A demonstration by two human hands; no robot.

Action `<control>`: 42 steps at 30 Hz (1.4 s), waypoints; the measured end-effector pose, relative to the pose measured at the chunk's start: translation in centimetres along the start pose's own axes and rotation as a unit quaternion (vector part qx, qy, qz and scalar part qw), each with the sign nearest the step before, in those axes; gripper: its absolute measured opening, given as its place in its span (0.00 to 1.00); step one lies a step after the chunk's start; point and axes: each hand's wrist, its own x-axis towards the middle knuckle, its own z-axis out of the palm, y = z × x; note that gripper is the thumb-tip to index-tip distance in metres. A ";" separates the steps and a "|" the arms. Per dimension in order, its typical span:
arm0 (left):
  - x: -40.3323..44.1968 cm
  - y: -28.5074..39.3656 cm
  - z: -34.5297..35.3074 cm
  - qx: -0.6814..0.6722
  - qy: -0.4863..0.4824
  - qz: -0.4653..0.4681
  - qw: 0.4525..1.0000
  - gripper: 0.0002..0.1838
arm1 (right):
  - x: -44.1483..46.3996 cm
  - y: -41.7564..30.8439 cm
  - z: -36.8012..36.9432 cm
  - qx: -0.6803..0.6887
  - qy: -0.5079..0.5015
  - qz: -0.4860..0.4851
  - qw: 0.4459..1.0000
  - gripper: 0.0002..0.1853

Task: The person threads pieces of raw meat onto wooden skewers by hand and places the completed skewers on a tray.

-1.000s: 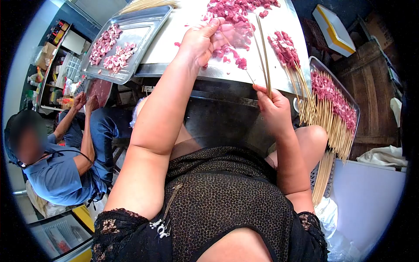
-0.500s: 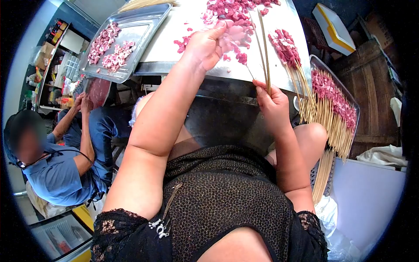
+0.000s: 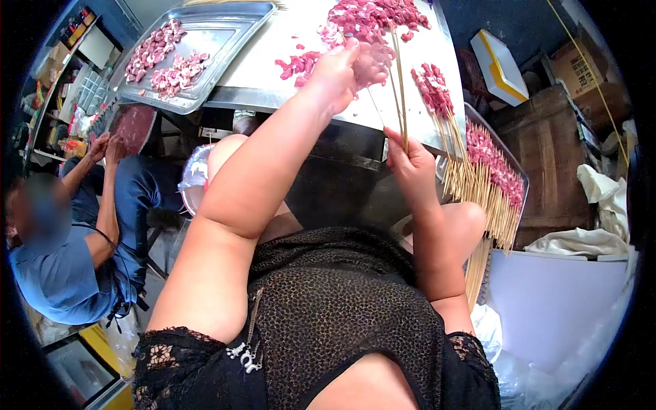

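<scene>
My right hand (image 3: 412,164) is closed around several thin wooden skewers (image 3: 398,89) that point up over the table's front edge. One of them slants up-left, its upper end at the fingers of my left hand (image 3: 335,76). Those fingers are blurred, curled around pink meat at the skewer's end. Behind them lies a heap of cut red meat (image 3: 376,19); a smaller group of pieces (image 3: 297,65) is left of my left hand. Loaded meat skewers (image 3: 432,89) lie on the table right of my right hand.
A metal tray (image 3: 229,41) with two meat piles stands on the table's left. At the right, another tray (image 3: 525,183) holds many loaded skewers. A co-worker (image 3: 58,273) sits at the left, hands near a dark red tray (image 3: 133,126). A white foam box (image 3: 502,65) is at back right.
The view has shifted, moving the trays and right-hand skewers leftward in the picture. My left hand has come to the upper end of the slanted skewer, covering the meat there. My right hand keeps its hold.
</scene>
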 end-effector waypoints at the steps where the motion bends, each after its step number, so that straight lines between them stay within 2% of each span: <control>1: -0.2 -0.2 0.3 -0.009 0.025 0.000 1.000 0.18 | -0.2 -0.1 0.4 0.009 -0.004 0.001 1.000 0.11; 5: -0.4 0.0 0.0 -0.059 0.012 -0.008 0.998 0.17 | -0.6 -1.3 2.1 0.076 -0.021 0.029 0.996 0.12; 10: -1.5 0.9 0.5 -0.053 0.009 -0.012 0.998 0.16 | -1.0 -3.4 3.5 0.134 -0.038 0.078 0.987 0.11; 12: -1.7 1.2 0.4 0.015 -0.007 -0.016 1.000 0.23 | -1.0 -2.9 3.8 0.147 -0.036 0.071 0.986 0.12; 13: -1.8 1.3 0.5 0.010 -0.010 -0.015 1.000 0.23 | -1.0 -2.7 3.7 0.163 -0.033 0.059 0.984 0.12; 15: -1.9 1.7 0.7 -0.080 -0.108 -0.028 0.991 0.34 | -0.9 -2.8 3.3 0.176 -0.007 0.066 0.982 0.12; 16: -1.1 1.5 0.1 -0.045 -0.113 -0.037 0.992 0.43 | -0.9 -2.7 3.1 0.196 0.015 0.076 0.978 0.12; 19: -1.1 1.8 -0.6 -0.025 -0.071 -0.040 0.996 0.45 | -1.0 -1.9 2.8 0.186 0.020 0.070 0.980 0.12; 20: -1.3 1.6 -0.4 -0.039 -0.054 -0.036 0.997 0.41 | -1.0 -1.8 2.8 0.186 0.020 0.070 0.980 0.12; 21: -1.2 1.5 -0.3 -0.038 -0.054 -0.036 0.997 0.41 | -1.1 -1.8 3.0 0.181 0.025 0.069 0.981 0.12; 23: -1.1 1.0 -0.4 -0.023 -0.035 -0.033 0.999 0.32 | -1.1 -1.6 3.2 0.180 0.030 0.069 0.981 0.13; 24: -0.9 0.5 -0.6 -0.021 -0.034 -0.035 0.999 0.32 | -1.1 -1.4 3.3 0.177 0.022 0.069 0.981 0.12; 26: -0.2 -0.3 -1.1 -0.071 -0.021 -0.047 0.996 0.22 | -1.2 -1.2 3.5 0.176 0.015 0.070 0.982 0.12; 27: -0.5 -0.1 -0.8 -0.069 -0.023 -0.049 0.996 0.22 | -1.3 -1.2 3.7 0.161 0.004 0.075 0.984 0.12; 30: -1.7 0.6 0.8 -0.020 0.050 -0.033 0.998 0.18 | -1.6 -1.9 4.4 0.153 -0.017 0.081 0.985 0.12; 33: -2.4 0.9 1.6 -0.004 0.045 -0.022 0.999 0.18 | -1.7 -2.2 4.3 0.173 -0.019 0.077 0.982 0.12; 35: -2.2 0.8 1.3 0.041 0.018 -0.008 0.999 0.22 | -1.5 -2.2 3.8 0.176 -0.019 0.070 0.982 0.13; 37: -1.4 1.1 1.0 -0.014 -0.112 0.004 0.994 0.29 | -1.0 -2.5 1.9 0.052 0.061 0.010 0.997 0.13; 38: -0.9 1.7 0.5 0.024 -0.083 0.012 0.996 0.38 | -0.6 -2.8 0.5 -0.027 0.103 -0.041 0.993 0.12; 39: -1.5 3.1 0.5 0.030 -0.025 0.014 0.999 0.40 | 0.0 -3.2 -1.2 -0.105 0.145 -0.091 0.980 0.12; 41: 1.1 4.7 -2.3 0.138 0.021 0.082 0.987 0.34 | 0.8 -4.9 -4.2 -0.297 0.187 -0.121 0.929 0.13; 42: 1.5 5.2 -3.1 0.140 0.022 0.081 0.987 0.34 | 1.5 -4.4 -5.8 -0.411 0.193 -0.141 0.880 0.14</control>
